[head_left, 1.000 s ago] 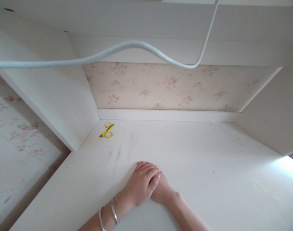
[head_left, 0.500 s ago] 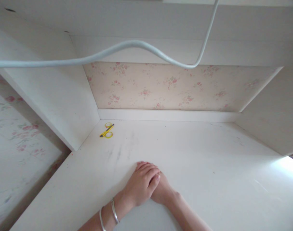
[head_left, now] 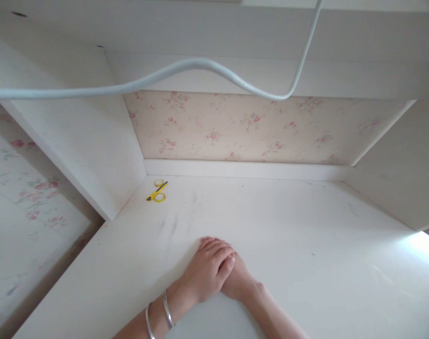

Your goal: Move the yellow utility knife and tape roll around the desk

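My left hand (head_left: 209, 270) lies over my right hand (head_left: 235, 282) on the white tabletop (head_left: 288, 226), near its front. The left fingers are pressed together and wrapped across the back of the right hand. Most of the right hand's fingers are hidden beneath the left; only a bit shows at the far side. Two silver bangles (head_left: 168, 309) circle my left wrist. Farther back on the left, a yellow and dark cutter (head_left: 157, 191) lies between two yellow rings (head_left: 160, 197), apart from both hands.
A pale cable (head_left: 200, 63) crosses the upper view in front of a shelf. White side panels (head_left: 76, 136) flank the tabletop, with a low ledge (head_left: 235, 168) and flowered wallpaper (head_left: 214, 122) at the back. The tabletop's left edge is visible; bright light falls at the far right.
The camera view has shifted very slightly. Both hands keep the same pose, and the yellow items have not been moved.
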Demonstrator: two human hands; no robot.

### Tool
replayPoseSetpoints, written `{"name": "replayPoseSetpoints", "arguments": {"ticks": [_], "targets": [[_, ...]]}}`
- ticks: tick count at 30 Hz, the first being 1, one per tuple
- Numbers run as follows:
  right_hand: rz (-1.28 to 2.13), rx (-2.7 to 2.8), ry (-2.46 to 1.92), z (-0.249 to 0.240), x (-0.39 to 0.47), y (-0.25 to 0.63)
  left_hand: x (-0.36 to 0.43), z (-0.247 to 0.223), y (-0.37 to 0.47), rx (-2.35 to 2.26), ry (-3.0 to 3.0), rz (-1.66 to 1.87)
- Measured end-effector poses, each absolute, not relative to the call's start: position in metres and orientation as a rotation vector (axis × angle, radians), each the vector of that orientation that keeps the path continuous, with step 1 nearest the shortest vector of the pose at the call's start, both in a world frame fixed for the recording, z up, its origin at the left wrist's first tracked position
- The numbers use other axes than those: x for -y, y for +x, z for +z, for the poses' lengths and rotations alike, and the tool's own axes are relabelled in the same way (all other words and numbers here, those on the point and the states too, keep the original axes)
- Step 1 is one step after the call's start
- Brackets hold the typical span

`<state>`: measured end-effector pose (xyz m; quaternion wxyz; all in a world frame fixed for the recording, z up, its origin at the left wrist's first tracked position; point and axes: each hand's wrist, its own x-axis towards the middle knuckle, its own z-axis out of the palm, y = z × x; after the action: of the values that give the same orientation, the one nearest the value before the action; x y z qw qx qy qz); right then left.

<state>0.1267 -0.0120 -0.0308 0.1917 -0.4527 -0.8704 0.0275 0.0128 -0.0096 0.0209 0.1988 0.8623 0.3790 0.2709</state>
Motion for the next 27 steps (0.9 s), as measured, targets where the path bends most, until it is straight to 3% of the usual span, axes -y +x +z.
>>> {"name": "replayPoseSetpoints", "arguments": {"ticks": [27], "targets": [[0.210, 2.443, -1.283, -0.0261, 0.0136, 0.1259, 0.0092, 0.0184, 0.0127, -1.062, 2.410, 0.745]]}}
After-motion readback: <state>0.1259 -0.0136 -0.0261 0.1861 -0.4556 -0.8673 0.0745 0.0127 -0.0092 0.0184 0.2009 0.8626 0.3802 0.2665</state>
